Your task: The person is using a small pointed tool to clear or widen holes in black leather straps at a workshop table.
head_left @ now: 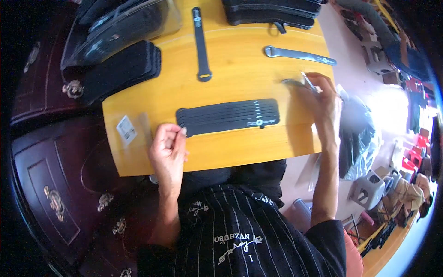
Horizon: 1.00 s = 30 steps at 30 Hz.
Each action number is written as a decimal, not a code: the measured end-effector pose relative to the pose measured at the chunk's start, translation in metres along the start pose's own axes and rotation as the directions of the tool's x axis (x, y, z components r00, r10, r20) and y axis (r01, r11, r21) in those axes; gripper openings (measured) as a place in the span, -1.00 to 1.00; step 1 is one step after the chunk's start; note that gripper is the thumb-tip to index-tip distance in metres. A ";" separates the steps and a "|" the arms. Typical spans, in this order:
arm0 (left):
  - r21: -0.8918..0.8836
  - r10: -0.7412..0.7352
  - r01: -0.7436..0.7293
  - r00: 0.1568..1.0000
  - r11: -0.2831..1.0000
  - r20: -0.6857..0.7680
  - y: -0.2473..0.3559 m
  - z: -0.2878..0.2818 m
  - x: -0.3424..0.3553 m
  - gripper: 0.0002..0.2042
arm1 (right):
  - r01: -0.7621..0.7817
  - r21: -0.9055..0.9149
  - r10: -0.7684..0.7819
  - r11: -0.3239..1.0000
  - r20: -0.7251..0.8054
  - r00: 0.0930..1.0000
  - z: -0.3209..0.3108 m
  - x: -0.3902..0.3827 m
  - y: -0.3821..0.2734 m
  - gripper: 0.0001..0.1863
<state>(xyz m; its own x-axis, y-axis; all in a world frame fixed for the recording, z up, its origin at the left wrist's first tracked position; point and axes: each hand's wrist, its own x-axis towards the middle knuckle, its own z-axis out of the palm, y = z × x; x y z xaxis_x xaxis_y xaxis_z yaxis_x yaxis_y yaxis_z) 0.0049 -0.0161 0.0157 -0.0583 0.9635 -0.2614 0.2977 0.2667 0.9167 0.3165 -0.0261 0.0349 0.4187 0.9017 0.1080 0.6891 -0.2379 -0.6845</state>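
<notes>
1. Black straps (221,119) lay bundled on the table (240,150), seemingly light and bendy, easiest held by an end.
2. Left hand (168,142) touched their left end; pinch unclear.
3. Right hand (324,90) gripped a slim metal tool (309,82).

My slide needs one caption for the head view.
Left hand at a row of dark straps on a yellow table; right hand holding a slim silvery tool.

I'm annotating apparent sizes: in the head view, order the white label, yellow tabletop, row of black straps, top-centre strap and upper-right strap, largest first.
1. Yellow tabletop
2. Row of black straps
3. Top-centre strap and upper-right strap: too alike to rank
4. White label
</notes>
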 end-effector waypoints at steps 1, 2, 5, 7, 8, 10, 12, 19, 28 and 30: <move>-0.019 -0.011 0.011 1.000 1.000 0.007 0.000 -0.002 0.001 -0.94 | -0.034 0.046 0.035 0.998 -0.037 0.999 0.001 -0.004 0.004 -0.83; -0.024 -0.019 0.019 1.000 1.000 0.022 -0.002 -0.006 0.001 -0.94 | -0.074 0.016 0.074 0.997 -0.040 0.996 -0.004 -0.010 0.005 -0.84; -0.130 -0.019 0.021 1.000 0.991 0.015 -0.004 -0.009 -0.001 -0.94 | -0.059 -0.055 0.055 0.997 -0.067 0.996 -0.021 -0.035 -0.011 -0.86; -0.075 -0.022 0.023 1.000 0.997 0.017 -0.001 -0.012 -0.012 -0.93 | -0.150 -0.064 0.155 0.987 0.071 0.985 -0.027 -0.053 -0.035 -0.87; -0.083 0.022 -0.015 0.997 0.996 0.078 -0.002 -0.011 -0.018 -0.91 | -0.106 -0.033 0.110 0.994 0.154 0.982 -0.026 -0.062 -0.044 -0.86; -0.033 0.092 -0.086 0.961 0.996 0.261 -0.001 -0.010 -0.032 -0.80 | -0.012 0.033 0.002 0.999 0.290 0.957 -0.015 -0.079 -0.056 -0.85; -0.104 0.202 -0.176 0.913 0.979 0.353 0.007 0.000 -0.043 -0.73 | -0.024 0.068 -0.010 0.997 0.451 0.893 -0.004 -0.089 -0.071 -0.86; -0.211 0.185 -0.100 0.883 0.972 0.431 -0.004 -0.003 -0.050 -0.85 | 0.029 0.157 -0.114 0.987 0.566 0.817 0.016 -0.102 -0.082 -0.83; -0.376 0.020 0.125 0.933 0.918 0.359 -0.018 -0.025 -0.036 -0.85 | -0.093 0.050 0.058 0.994 0.480 0.875 -0.005 -0.088 -0.051 -0.79; -0.396 -0.015 0.153 0.943 0.906 0.331 -0.018 -0.026 -0.034 -0.84 | -0.155 0.069 0.101 0.985 0.492 0.865 -0.006 -0.084 -0.039 -0.79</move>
<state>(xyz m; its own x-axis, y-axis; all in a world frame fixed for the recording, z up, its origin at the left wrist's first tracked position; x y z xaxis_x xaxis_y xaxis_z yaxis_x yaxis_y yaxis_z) -0.0232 -0.0533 0.0162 0.2563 0.8968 -0.3605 -0.1163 0.3989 0.9096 0.2580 -0.0947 0.0564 0.1409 0.9331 -0.3307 0.5730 -0.3493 -0.7414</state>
